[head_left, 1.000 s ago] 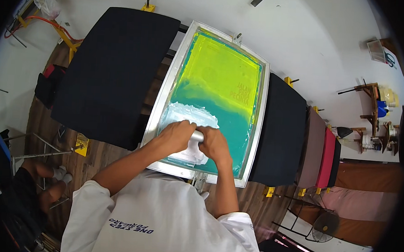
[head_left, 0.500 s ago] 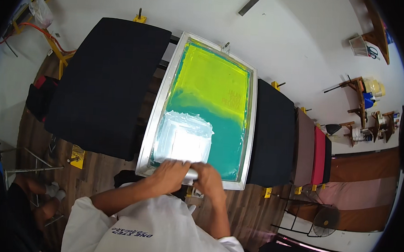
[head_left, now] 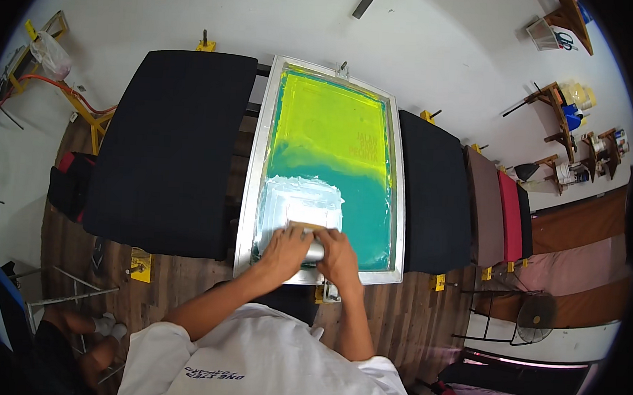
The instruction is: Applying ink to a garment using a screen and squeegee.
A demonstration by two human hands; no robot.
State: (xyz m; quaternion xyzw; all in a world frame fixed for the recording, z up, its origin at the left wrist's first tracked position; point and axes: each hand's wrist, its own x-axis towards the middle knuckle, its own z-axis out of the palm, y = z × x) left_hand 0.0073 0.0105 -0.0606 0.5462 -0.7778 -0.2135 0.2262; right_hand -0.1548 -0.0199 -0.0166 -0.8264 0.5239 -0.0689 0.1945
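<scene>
A silver-framed printing screen (head_left: 252, 173) lies lengthwise in front of me. Its mesh is yellow-green (head_left: 328, 116) on the far part and teal (head_left: 366, 214) nearer. White ink (head_left: 299, 193) covers a squarish patch at the near left. Over that patch, my left hand (head_left: 287, 253) and my right hand (head_left: 339, 256) grip a squeegee (head_left: 314, 252) side by side. Its silvery body shows between them, with a tan strip along its far edge. Fingers of both hands curl over it; its lower edge is hidden.
Black-covered boards stand to the left (head_left: 172, 147) and right (head_left: 435, 196), with brown and red ones beyond. Yellow brackets (head_left: 141, 265) jut from the board ends. A person's legs (head_left: 100, 358) show at lower left. Shelves (head_left: 555, 124) and a fan (head_left: 537, 318) are at right.
Both hands have pushed the squeegee from the screen's near edge farther up, onto the white patch. My view has also shifted slightly.
</scene>
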